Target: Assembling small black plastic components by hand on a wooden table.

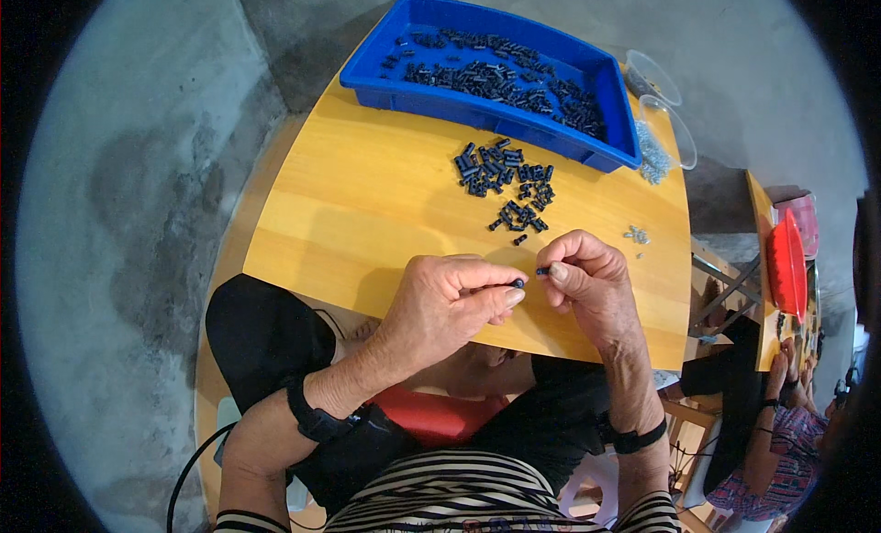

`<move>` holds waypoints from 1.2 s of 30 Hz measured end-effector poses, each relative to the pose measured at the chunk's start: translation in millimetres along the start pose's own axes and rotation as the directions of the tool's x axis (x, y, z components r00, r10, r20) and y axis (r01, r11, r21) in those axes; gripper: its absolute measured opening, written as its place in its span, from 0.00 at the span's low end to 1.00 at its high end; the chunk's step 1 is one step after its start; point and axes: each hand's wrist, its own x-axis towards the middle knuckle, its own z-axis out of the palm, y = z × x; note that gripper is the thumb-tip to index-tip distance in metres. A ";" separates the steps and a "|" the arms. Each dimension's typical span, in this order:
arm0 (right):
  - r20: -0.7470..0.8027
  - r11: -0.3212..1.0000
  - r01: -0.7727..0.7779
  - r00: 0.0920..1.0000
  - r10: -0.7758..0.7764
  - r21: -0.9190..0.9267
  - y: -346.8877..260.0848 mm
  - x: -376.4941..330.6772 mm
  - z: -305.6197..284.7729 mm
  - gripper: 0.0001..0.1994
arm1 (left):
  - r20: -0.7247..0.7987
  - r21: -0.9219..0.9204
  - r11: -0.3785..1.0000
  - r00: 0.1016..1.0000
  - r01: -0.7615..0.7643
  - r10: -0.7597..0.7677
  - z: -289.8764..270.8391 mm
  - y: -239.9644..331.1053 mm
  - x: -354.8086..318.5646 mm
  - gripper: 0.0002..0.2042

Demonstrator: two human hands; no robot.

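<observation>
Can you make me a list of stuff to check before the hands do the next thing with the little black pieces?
1. Left hand pinches a small dark piece at its fingertips: ok.
2. Right hand pinches a piece too: ok.
3. The two pieces line up tip to tip: cannot tell, too small.
4. Loose pile of dark pieces lies on the yellow table, just beyond the hands: ok.
5. Blue tray sits fully on the table at the far edge, with more pieces inside: ok.
6. Small silvery bits lie beside the right hand: ok.
</observation>
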 end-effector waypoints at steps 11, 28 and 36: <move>0.063 0.999 0.032 0.998 -0.031 -0.008 -1.4 -1.2 7.2 0.04 | 0.007 -0.041 0.999 1.000 0.002 -0.002 -1.9 3.6 -1.3 0.06; 0.174 0.898 0.253 0.964 -0.202 -0.359 -5.4 -1.5 5.9 0.04 | 0.072 0.001 0.998 0.996 0.061 -0.061 -1.9 2.6 -2.0 0.05; 0.249 0.635 0.419 0.906 -0.343 -0.648 -18.7 -5.1 21.2 0.04 | 0.094 -0.011 0.994 0.990 0.109 -0.107 -4.8 1.2 -1.3 0.06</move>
